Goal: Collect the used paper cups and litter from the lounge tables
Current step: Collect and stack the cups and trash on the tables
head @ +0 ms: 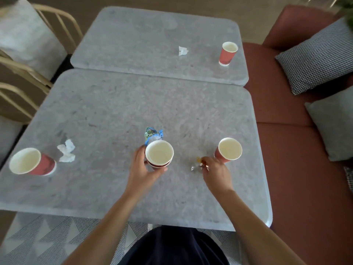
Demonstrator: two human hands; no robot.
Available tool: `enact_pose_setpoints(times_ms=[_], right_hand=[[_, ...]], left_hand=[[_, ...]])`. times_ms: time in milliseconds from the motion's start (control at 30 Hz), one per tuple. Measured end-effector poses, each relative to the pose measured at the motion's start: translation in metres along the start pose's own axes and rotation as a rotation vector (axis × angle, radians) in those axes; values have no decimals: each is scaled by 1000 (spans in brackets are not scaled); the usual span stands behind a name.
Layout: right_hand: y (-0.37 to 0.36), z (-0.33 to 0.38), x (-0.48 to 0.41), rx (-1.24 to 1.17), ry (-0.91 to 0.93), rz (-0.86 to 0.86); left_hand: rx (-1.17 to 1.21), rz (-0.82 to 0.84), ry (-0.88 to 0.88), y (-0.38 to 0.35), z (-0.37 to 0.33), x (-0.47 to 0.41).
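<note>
Rug point(47, 236): striped pattern, on the floor under the near edge of the near table.
Near table point(114, 111): grey stone-look top with rounded corners.
Left hand point(142, 173): thumb and fingers curled round the stacked cups, gripping them by the sides, midway along the near half of the table.
Stacked cups point(159, 153): two red paper cups, one nested in the other, upright with the cream inside showing.
Right hand point(215, 174): fingertips bunched down on the small wrapper and pinching it; blurred, so the exact grip is hard to read.
Small wrapper point(196, 165): silver and orange scrap on the tabletop, between the stacked cups and the right cup.
Right cup point(228, 150): red, standing near the right edge, just beyond the right hand.
Left cup point(32, 162): red, at the left edge.
Tissue point(66, 153): white, crumpled, just beside the left cup.
Blue packet point(152, 135): crumpled, directly behind the stacked cups and touching them.
Far table point(143, 35): same grey top, butted against the near table's far edge.
Far tissue point(183, 50): small white wad, mid-table.
Far cup point(228, 53): red, upright, near the right edge.
Sofa point(286, 140): rust-coloured, along both tables' right edges.
Cushions: one checked point(315, 58), one grey point(336, 127).
Chairs point(28, 73): pale wooden frames, left side.
</note>
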State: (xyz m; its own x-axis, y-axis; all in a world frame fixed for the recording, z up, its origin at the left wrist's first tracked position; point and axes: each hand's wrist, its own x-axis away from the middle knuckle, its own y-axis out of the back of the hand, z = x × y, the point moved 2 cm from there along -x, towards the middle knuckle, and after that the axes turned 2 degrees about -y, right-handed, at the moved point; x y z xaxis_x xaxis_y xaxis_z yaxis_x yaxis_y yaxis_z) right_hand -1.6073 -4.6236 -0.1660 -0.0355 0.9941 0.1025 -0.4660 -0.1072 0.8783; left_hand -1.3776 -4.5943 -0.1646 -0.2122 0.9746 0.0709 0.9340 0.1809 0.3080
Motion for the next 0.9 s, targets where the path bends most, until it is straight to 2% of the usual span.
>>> enact_pose_setpoints(times_ms=[67,133,300,400,667,800,900], right_hand=[[22,23,2,-267,-64,-73],[45,51,2,-510,-143,-65],[72,101,-4,-811,-82,-188],[64,115,-8,-794,-32,-189],[31,127,-17,-497,97,58],[28,132,-17,-435,155,195],[29,132,-16,-418,181,213]], left_hand=[[-17,2,3,1,1,-2],[-37,-6,8,1,-1,-3],[-80,-33,-36,-2,-13,-8],[-89,-19,-50,-3,-14,-11],[-112,-15,-79,1,-17,-15],[-136,-40,-76,5,-13,-18],[-117,-23,-70,7,-11,-20]])
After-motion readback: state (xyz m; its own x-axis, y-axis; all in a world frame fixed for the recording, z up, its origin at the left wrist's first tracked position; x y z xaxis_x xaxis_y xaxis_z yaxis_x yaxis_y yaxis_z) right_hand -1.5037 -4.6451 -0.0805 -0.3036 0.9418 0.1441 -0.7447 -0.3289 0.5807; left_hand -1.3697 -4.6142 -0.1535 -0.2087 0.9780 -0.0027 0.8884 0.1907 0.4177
